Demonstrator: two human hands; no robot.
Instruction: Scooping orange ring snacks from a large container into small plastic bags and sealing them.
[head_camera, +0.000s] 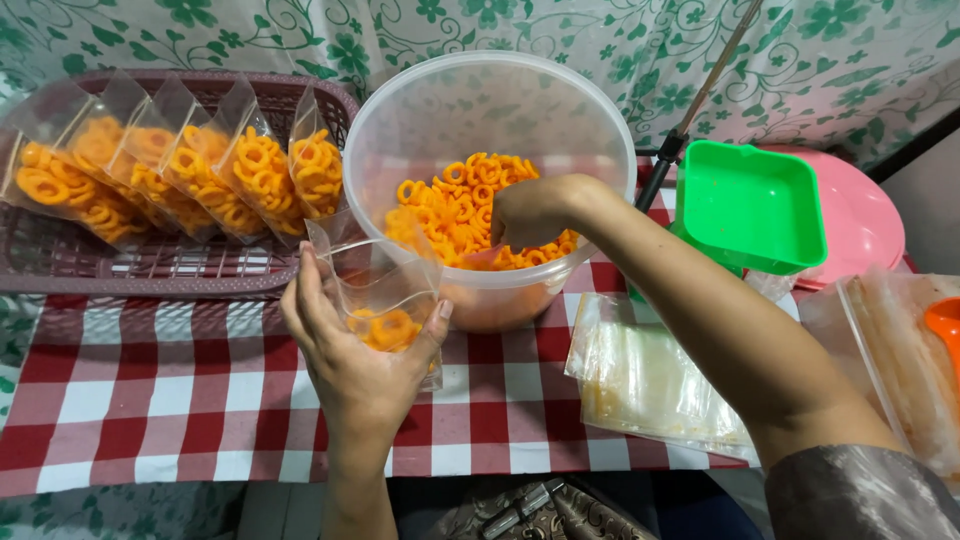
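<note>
Head view, left grip (352, 350) clasping clear bag (385, 290) of orange rings, right grip (525, 212) unclear in tub (400, 110)

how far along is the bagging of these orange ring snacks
Done: six filled bags stand in the maroon basket. In hand: left hand holds an open bag barely filled; right hand reaches into the tub. Left: many rings and a stack of empty bags.

Six filled snack bags (180, 175), one clear bowl (420, 110), one green tub (750, 205), one basket (60, 260)
</note>
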